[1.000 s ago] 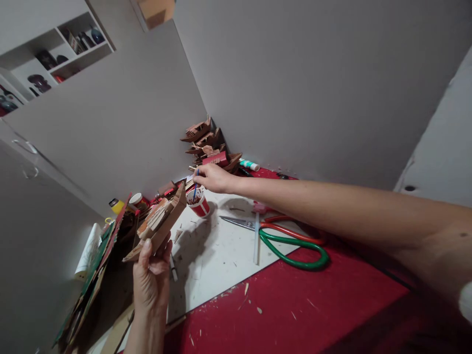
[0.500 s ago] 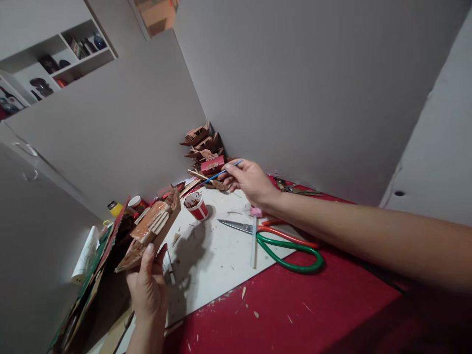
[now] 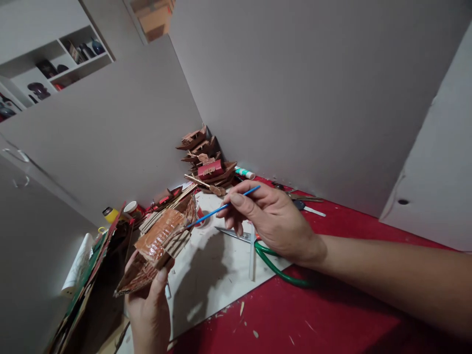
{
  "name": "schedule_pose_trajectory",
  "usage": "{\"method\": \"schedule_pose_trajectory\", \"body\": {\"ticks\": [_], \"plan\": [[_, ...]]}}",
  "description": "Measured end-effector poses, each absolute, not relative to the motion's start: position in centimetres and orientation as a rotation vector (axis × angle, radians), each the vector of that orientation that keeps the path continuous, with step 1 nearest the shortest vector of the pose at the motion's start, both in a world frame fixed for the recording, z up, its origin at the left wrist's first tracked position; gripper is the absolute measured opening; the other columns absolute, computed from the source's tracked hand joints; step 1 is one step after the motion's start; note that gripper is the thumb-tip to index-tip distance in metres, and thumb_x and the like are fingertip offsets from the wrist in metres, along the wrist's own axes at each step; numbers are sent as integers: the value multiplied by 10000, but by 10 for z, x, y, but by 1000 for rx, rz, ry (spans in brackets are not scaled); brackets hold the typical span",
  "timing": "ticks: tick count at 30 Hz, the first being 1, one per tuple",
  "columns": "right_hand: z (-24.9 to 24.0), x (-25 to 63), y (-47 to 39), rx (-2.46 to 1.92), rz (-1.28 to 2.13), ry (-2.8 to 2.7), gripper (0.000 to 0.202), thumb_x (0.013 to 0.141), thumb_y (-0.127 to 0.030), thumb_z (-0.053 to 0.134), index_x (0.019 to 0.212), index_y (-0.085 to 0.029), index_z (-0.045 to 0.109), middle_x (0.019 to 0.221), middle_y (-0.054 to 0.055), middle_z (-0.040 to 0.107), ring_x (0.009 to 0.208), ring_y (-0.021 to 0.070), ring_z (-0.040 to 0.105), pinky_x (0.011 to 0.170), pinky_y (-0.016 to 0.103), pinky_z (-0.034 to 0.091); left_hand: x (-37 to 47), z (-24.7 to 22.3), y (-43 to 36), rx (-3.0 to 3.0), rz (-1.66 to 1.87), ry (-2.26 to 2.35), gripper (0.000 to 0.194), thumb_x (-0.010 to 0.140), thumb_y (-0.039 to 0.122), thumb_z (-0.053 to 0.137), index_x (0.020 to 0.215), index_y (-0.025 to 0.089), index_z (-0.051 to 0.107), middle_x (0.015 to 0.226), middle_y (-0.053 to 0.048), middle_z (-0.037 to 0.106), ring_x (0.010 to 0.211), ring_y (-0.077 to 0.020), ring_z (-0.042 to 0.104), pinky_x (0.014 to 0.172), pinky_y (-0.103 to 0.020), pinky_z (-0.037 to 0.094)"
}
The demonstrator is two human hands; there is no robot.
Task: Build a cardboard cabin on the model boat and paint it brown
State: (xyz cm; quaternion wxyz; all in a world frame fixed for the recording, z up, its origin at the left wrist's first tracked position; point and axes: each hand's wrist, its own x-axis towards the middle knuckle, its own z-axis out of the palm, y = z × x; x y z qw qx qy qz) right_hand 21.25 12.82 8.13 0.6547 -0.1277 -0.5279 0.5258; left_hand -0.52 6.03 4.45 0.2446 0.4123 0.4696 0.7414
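Note:
A small model boat [image 3: 157,233] of brown cardboard rests in my left hand [image 3: 149,300], whose thumb presses on its near side. Its curved roof looks wet and glossy, with pale slats along the edges. Between thumb and fingers, my right hand [image 3: 263,211] pinches a thin blue paintbrush [image 3: 212,212]. The brush tip is at the slats on the right side of the roof; whether it touches them I cannot tell. Behind the boat, a red and white paper cup [image 3: 199,216] is mostly hidden. Green-handled scissors [image 3: 273,265] lie under my right hand, one handle largely covered.
More model boats [image 3: 201,157] are stacked in the corner by the wall. A white board [image 3: 236,290] lies on the red tabletop [image 3: 273,319], with a clear stick [image 3: 252,258] across the scissors. Cardboard sheets [image 3: 86,290] lean at left, near a paper roll [image 3: 77,265] and yellow bottle [image 3: 109,214].
My right hand has brought the brush down and nearer, from above the cup to the boat's roof. My left hand has turned the boat, showing more of its roof and hull.

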Motion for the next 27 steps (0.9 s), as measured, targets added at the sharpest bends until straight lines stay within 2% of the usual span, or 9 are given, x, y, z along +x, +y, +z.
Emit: {"method": "schedule_pose_trajectory", "body": {"ticks": [4, 9, 17, 27], "plan": [[80, 212, 128, -281, 1203, -1231, 272, 832, -456, 662, 824, -198, 576, 688, 0, 692, 546, 99, 635, 432, 184, 494, -2, 44, 59, 1149, 2030, 1349, 574, 639, 272, 811, 1176, 246, 611, 1148, -49, 669, 1079, -273, 627, 960, -430, 491], [82, 216, 130, -307, 1152, -1287, 293, 836, -474, 649, 808, -191, 578, 666, -2, 674, 535, 101, 627, 447, 200, 501, -1, 46, 59, 1167, 2027, 1365, 553, 667, 303, 792, 1184, 251, 601, 1193, -47, 648, 1070, -256, 628, 974, -414, 480], [88, 229, 141, -366, 1008, -1247, 271, 816, -457, 682, 809, -207, 577, 653, -15, 666, 534, 101, 612, 476, 221, 497, 1, 49, 59, 1167, 2053, 1337, 581, 667, 289, 793, 1211, 260, 592, 1228, -49, 623, 1126, -271, 590, 1010, -456, 450], [86, 224, 132, -308, 996, -1333, 281, 847, -484, 632, 797, -213, 578, 667, -5, 679, 551, 118, 638, 474, 244, 513, 1, 49, 59, 1184, 2060, 1308, 560, 655, 269, 795, 1181, 262, 603, 1173, -42, 657, 1126, -285, 600, 976, -442, 484]]}}
